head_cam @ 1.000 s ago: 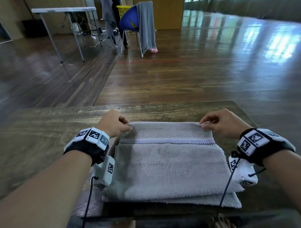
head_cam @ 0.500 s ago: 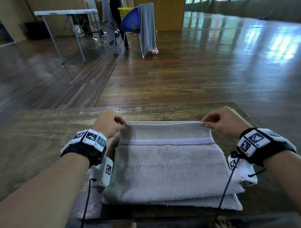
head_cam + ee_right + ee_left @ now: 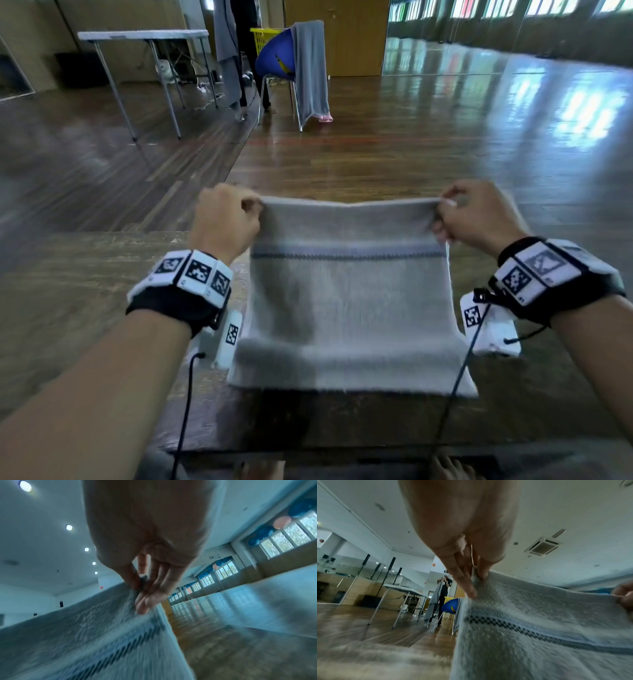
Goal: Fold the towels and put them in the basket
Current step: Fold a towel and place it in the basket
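Observation:
A grey towel (image 3: 346,308) with a dark checked stripe lies partly folded on the wooden table (image 3: 68,291), its far edge lifted into the air. My left hand (image 3: 226,219) pinches the far left corner; in the left wrist view the left hand (image 3: 471,572) holds the towel (image 3: 539,628) between thumb and fingers. My right hand (image 3: 476,216) pinches the far right corner, and the right wrist view shows the right hand (image 3: 144,588) closed on the towel (image 3: 85,628) edge. A yellow basket (image 3: 263,37) stands far back behind a blue chair.
A blue chair (image 3: 277,61) draped with a grey towel (image 3: 311,68) stands across the wooden floor. A folding table (image 3: 144,37) is at the back left, with a standing person (image 3: 239,51) holding cloth beside it. The table's near edge runs below the towel.
Both hands have raised the towel's far edge off the table and drawn it up and towards me; the towel's near part stays on the table.

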